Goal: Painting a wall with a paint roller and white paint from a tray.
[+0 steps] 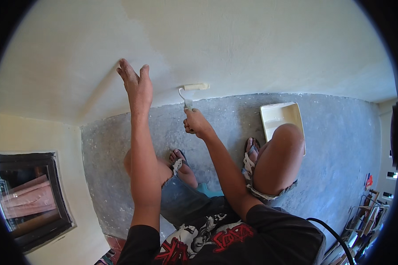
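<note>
My right hand point(196, 123) is closed around the handle of a small paint roller point(196, 86). The roller's cream sleeve lies against the foot of the pale wall point(238, 56), just above the floor edge. Higher and to the left, my left hand point(137, 84) is raised with fingers apart and holds nothing; its fingertips are at the wall, though whether they touch it I cannot tell. A cream paint tray point(280, 114) rests on the floor to the right, partly hidden behind my right knee. Damp-looking patches show on the wall.
The grey concrete floor point(225, 112) meets the wall in front of my feet. A teal plastic object point(208, 190) is beneath me. At left is a dark-framed window point(58, 198). A metal rack with assorted items point(368, 215) stands at the lower right, beyond a black cable point(333, 232).
</note>
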`<action>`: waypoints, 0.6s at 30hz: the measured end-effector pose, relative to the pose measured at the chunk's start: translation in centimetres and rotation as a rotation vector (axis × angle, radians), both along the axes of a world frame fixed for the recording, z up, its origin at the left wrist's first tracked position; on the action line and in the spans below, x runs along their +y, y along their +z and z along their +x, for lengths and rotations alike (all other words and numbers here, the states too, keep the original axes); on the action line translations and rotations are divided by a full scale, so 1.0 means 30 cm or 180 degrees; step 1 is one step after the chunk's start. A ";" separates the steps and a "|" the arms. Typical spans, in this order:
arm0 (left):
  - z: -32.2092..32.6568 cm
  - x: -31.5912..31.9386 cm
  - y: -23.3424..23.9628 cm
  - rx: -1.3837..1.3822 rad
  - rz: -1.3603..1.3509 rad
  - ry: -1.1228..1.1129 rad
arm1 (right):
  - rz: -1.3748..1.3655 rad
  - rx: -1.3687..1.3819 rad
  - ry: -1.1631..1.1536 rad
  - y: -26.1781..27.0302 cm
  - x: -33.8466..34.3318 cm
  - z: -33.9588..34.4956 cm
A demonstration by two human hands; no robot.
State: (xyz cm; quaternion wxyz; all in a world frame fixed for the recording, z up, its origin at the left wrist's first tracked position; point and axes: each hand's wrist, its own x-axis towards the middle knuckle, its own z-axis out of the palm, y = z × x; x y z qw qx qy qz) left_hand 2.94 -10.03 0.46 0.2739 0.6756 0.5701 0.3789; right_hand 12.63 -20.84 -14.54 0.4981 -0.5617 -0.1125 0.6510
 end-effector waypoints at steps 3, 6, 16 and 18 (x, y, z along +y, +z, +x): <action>-0.002 -0.002 0.009 -0.0099 0.0069 -0.0019 | 0.0134 -0.0167 -0.0094 -0.011 -0.001 -0.030; -0.001 -0.002 -0.017 -0.0213 -0.0025 0.0018 | 0.0237 -0.0430 -0.0247 -0.159 0.027 -0.098; -0.159 -0.027 0.014 -0.0160 0.0139 0.0104 | 0.0311 0.0200 -0.0062 0.009 0.008 -0.002; -0.167 -0.033 0.050 -0.0356 0.0104 0.0204 | 0.0214 0.0257 -0.0168 0.086 0.001 0.003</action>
